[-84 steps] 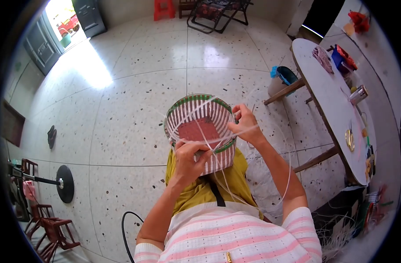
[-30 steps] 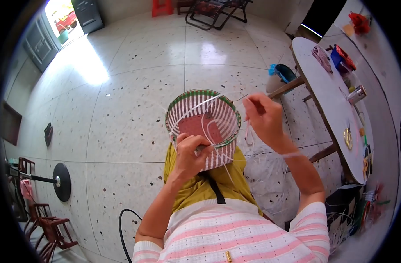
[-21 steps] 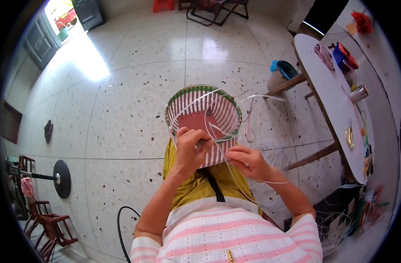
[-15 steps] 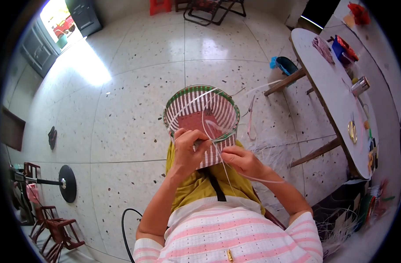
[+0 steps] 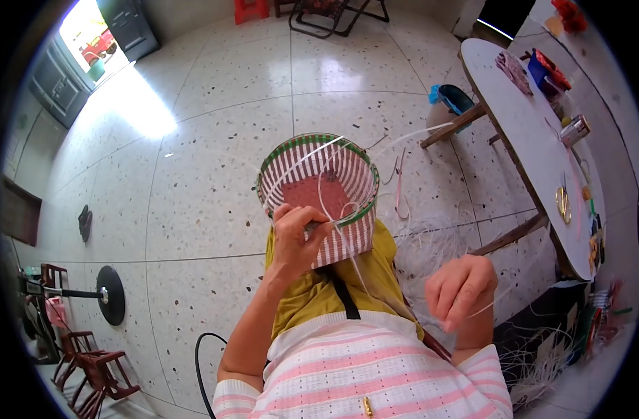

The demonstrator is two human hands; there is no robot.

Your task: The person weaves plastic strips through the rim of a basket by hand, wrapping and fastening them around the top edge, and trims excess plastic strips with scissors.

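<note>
A woven basket (image 5: 354, 241) with white and dark red stripes, a green-bound rim and a red bottom rests on my lap. At its near rim, my left hand (image 5: 298, 236) is closed, pinching the rim between thumb and fingers. White strips (image 5: 350, 253) cross the rim beside that hand and hang toward my lap; others curl inside and over the basket. Off to the right, away from the basket, my right hand (image 5: 460, 290) has its fingers curled together. A thin white strip passes by that hand; what its fingertips hold is too small to make out.
On the right, a white table (image 5: 515, 140) carries scissors (image 5: 562, 204), a can (image 5: 575, 130) and a blue container (image 5: 547, 72). A bin (image 5: 453, 102) stands by its leg. Loose white strips (image 5: 431, 244) lie on the floor. Small wooden chairs (image 5: 99, 366) and a round black base (image 5: 112, 295) are at left.
My right hand went from the basket's right rim up, then down beside the near rim, and has now moved away to the lower right. My left hand stayed on the rim.
</note>
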